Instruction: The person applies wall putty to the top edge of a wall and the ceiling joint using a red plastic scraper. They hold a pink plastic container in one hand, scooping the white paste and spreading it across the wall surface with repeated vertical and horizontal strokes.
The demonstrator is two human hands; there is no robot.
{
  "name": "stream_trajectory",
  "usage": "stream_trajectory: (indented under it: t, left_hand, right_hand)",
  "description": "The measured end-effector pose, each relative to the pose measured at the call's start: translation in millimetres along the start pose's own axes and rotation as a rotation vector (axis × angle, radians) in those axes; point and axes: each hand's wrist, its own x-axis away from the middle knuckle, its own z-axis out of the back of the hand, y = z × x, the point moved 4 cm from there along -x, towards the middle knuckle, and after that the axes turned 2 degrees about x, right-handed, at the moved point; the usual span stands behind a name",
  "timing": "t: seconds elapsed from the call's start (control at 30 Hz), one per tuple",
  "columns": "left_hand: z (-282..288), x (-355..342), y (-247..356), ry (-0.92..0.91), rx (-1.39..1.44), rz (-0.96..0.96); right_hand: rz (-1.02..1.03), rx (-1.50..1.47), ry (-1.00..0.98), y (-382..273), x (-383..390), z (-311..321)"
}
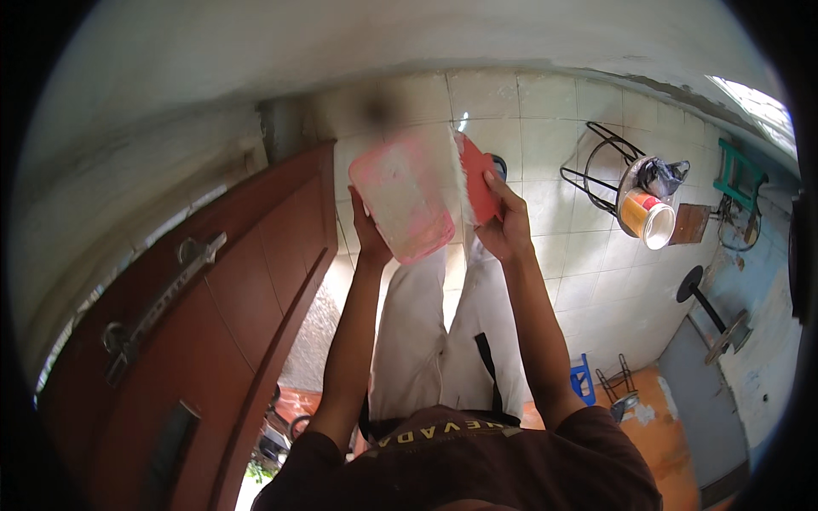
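My left hand [368, 225] grips the lower left side of a rectangular pink-rimmed plastic piece [400, 192] with a pale, smeared face, held above my legs. My right hand [507, 217] is closed on a red brush head [481, 192] with white bristles along its left edge, thumb on the red back. The brush is just right of the pink piece. The fingers behind both things are partly hidden.
A wooden door [230, 315] fills the left side. At right on the tiled floor [545, 119] are a black stool [596, 179] bearing a tub [648, 217] and black bag [660, 175], a green stool [733, 170], round-plated metal stands [712, 311] and a blue stool [582, 379].
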Motion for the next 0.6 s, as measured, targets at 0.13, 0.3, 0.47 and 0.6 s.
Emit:
stream_trajectory:
  t: [0.13,0.3,0.47,0.6]
  left_hand:
    - [19.8,0.1,-7.1,0.035,0.015,0.011]
    - [11.9,10.9,-12.6,0.047,0.08,0.062]
    - [-19.0,2.5,-53.7,-0.023,0.015,0.132]
    - [31.4,30.3,-7.1,0.078,-0.051,0.013]
  right_hand:
    - [0.311,0.172,-0.028,-25.6,-70.6,39.1]
    - [0.484,0.289,0.15,-47.6,-166.9,42.6]
    - [1.039,0.389,0.248,-124.8,-236.2,4.1]
    - [0.885,0.647,0.323,-47.3,-145.5,-134.5]
